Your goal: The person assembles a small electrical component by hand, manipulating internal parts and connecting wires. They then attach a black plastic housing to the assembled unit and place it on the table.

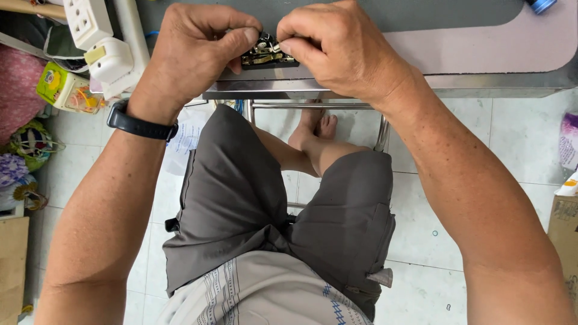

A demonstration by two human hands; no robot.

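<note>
Both hands, left hand and right hand, pinch a small shiny metal part with brassy bits at the near edge of a steel-rimmed table. White power strip left, pale tiled floor below.

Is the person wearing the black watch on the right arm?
No, the black watch sits on the wrist of the left hand, while the right hand has a bare wrist.
</note>
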